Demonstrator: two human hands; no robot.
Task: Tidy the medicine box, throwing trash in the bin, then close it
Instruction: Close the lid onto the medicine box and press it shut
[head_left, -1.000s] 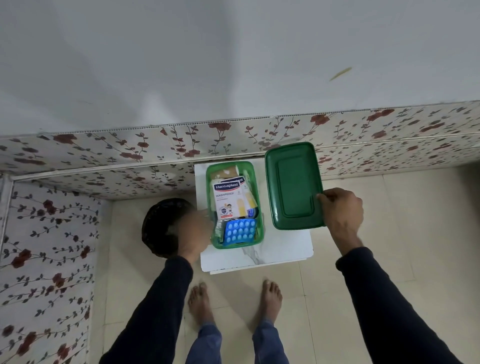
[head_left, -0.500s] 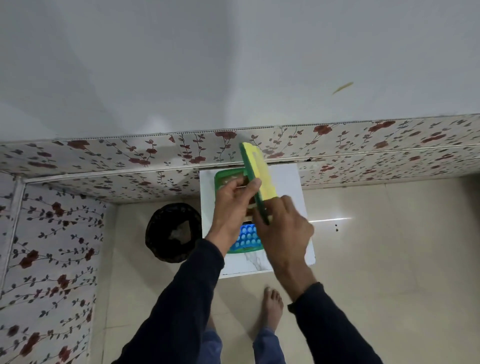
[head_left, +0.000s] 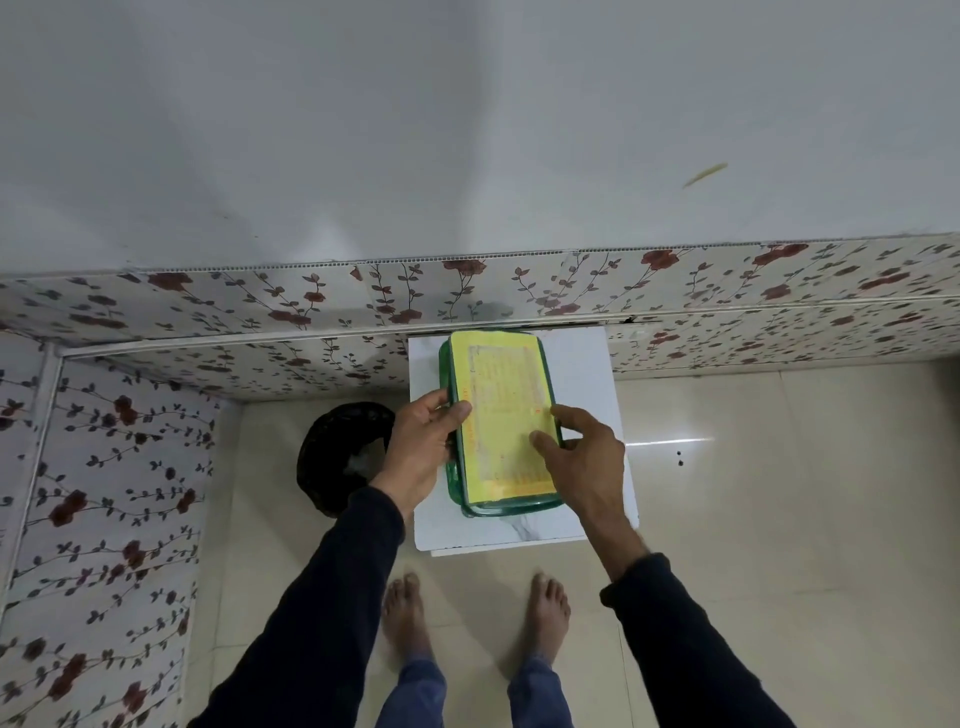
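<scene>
The green medicine box stands on a small white marble-topped table. Its green lid, with a yellow printed label facing up, lies flat over the box and hides the contents. My left hand grips the lid's left edge, thumb on top. My right hand rests on the lid's right edge with spread fingers pressing down. A black bin stands on the floor left of the table, with pale trash inside.
The table stands against a wall with flowered panelling, which also runs down the left side. Beige floor tiles stretch to the right. My bare feet stand just in front of the table.
The lid lay upside down beside the open box; both hands turned it over label up and lowered it from tilted on edge to flat on the box.
</scene>
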